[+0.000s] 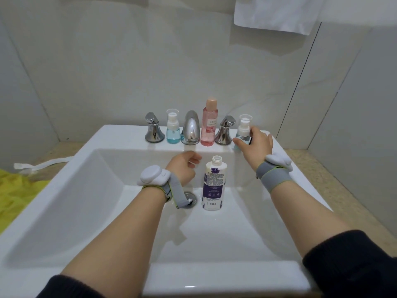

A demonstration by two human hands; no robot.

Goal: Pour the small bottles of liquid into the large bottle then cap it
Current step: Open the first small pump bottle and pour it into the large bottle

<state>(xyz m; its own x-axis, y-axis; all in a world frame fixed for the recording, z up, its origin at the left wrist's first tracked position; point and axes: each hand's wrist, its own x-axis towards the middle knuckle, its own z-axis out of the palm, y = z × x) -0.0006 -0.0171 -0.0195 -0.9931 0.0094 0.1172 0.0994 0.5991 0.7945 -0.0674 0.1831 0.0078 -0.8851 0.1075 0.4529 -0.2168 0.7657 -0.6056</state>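
Note:
A large white bottle with a purple label (213,186) stands uncapped and upright in the sink basin (90,201), right of the drain. My right hand (255,144) grips a small pump bottle of blue liquid (243,130) on the sink's back ledge at the right. My left hand (184,166) hovers just left of the large bottle's neck, fingers curled round a small white thing that looks like the cap (194,163). A second small blue pump bottle (173,130) and a tall pink bottle (209,125) stand upright on the ledge beside the tap.
A chrome spout (191,130) and two chrome handles (153,131) (224,131) line the back ledge. A metal drain (190,198) lies under my left wrist. A white towel (277,14) hangs top right; a yellow cloth (15,190) lies at the left.

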